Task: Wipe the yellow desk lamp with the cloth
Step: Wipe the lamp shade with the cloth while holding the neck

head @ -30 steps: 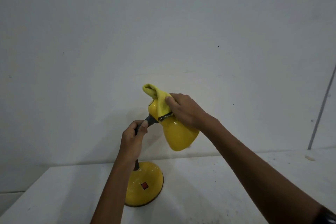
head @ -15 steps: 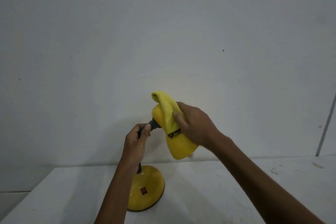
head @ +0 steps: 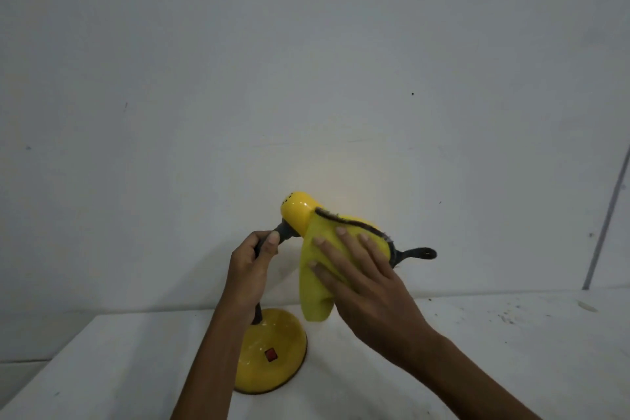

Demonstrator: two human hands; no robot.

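My left hand (head: pixel 250 266) is curled tight round the grey neck (head: pixel 284 235) of the yellow desk lamp (head: pixel 294 219), just below the shade (head: pixel 300 210), with the thumb lying up along the neck and the other fingers wrapped behind it where I cannot see their tips. My right hand (head: pixel 370 290) lies flat and spread, the fingers (head: pixel 351 249) straight and a little apart, pressing the yellow cloth (head: pixel 315 278) against the near side of the shade and not gripping it. The cloth drapes over the wider end of the shade and hangs down below my palm in a loose fold; its dark stitched edge (head: pixel 351 222) runs across the top of the shade, and a dark hanging loop (head: pixel 424 253) sticks out to the right past my fingers. Only the narrow rear dome of the shade is bare, glossy, with a few small vent holes. The shade is up in the air, tilted, in front of the white wall (head: pixel 306 44). The lamp's round base (head: pixel 279 375) stands on the white bench (head: pixel 477 351) near its back edge, toward the back left corner — my left forearm crosses over part of it. A red switch (head: pixel 271 354) shows on the base. Dark specks dot the bench toward its right side, and a thin grey strip (head: pixel 606 225) runs up the wall at the far right.
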